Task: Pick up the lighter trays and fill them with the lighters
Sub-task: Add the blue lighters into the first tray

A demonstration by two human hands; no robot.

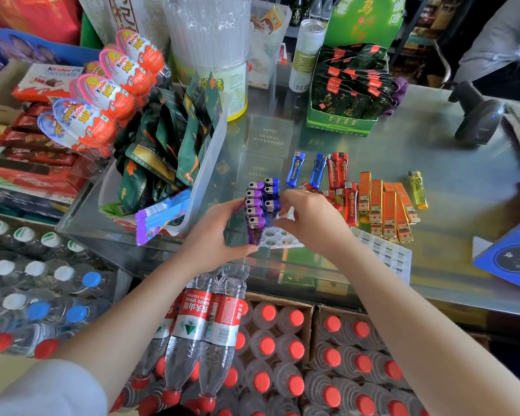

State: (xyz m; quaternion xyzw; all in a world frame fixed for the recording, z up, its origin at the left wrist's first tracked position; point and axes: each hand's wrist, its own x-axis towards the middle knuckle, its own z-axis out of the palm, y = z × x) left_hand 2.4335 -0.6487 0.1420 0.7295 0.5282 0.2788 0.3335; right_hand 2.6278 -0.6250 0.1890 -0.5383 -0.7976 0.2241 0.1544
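Lighter tray [278, 239], white plastic w/ round sockets, sits on the glass counter [451, 163] near its front edge, right btwn the two hands. Left column is filled w/ purple lighters [254, 205] standing upright, caps up, and a second column of darker blue lighters [271, 195] is started beside them; sockets toward the near right corner are open. Left hand [219, 232] wraps the tray's left side, fingers against the purple row, thumb low at the front, prob. to brace the light tray so it doesn't skid or tip while pieces get pushed in. Right hand [306, 217] is curled over the tray's right part, fingertips pinched by the nearest blue lighter; can't tell if it grips that one or only presses it down, as the fingers hide the contact. Hands are close together, not touching. Loose stock lies flat just beyond, w/in easy reach of the right hand: two blue lighters [306, 169], a red cluster [341, 181], orange-gold ones [385, 208], one yellow lighter [418, 189] off to the right. Sorted by colour, so likely each column gets one colour. A second tray [388, 253] w/ squarish cells lies past the right wrist, looks unfilled. Task seems early: most lighters are outside any tray.
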